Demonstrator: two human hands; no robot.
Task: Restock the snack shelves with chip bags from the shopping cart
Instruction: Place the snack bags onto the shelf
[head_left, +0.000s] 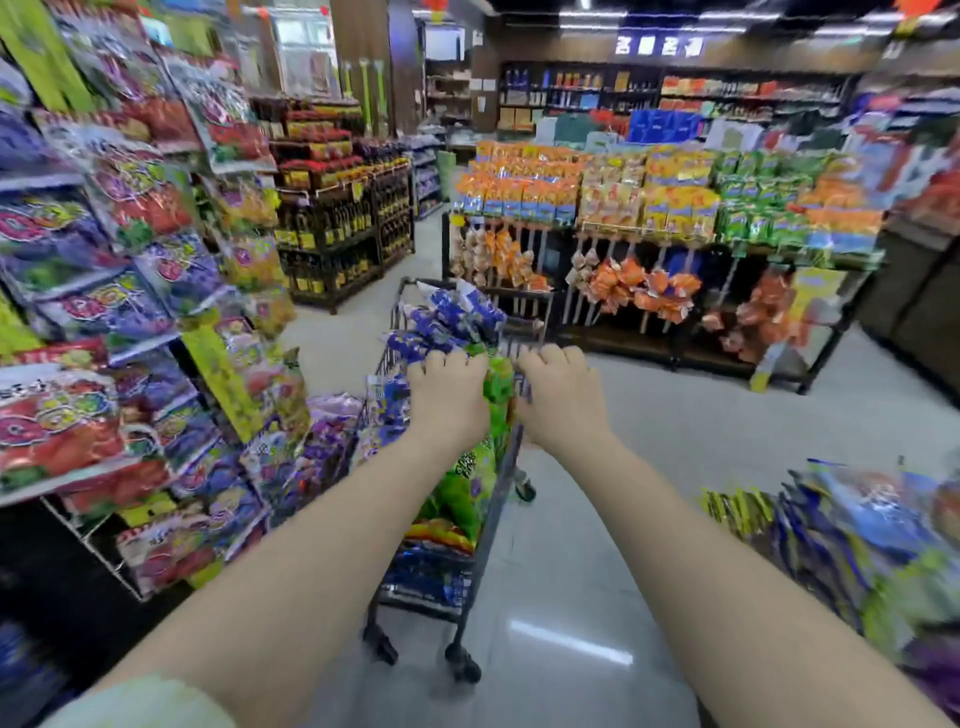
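Observation:
A dark wire shopping cart stands in the aisle ahead of me, piled with blue chip bags on top and green chip bags lower down. My left hand lies over the bags in the cart with its fingers curled down onto them. My right hand curls over the cart's right rim beside the green bags. What the fingertips hold is hidden by the backs of both hands. The snack shelf on my left is packed with red and purple bags.
Across the aisle stands a display rack of orange, yellow and green snack bags. More bags crowd the right foreground. A bottle shelf sits behind the left shelving. Grey floor stretches to the cart's right.

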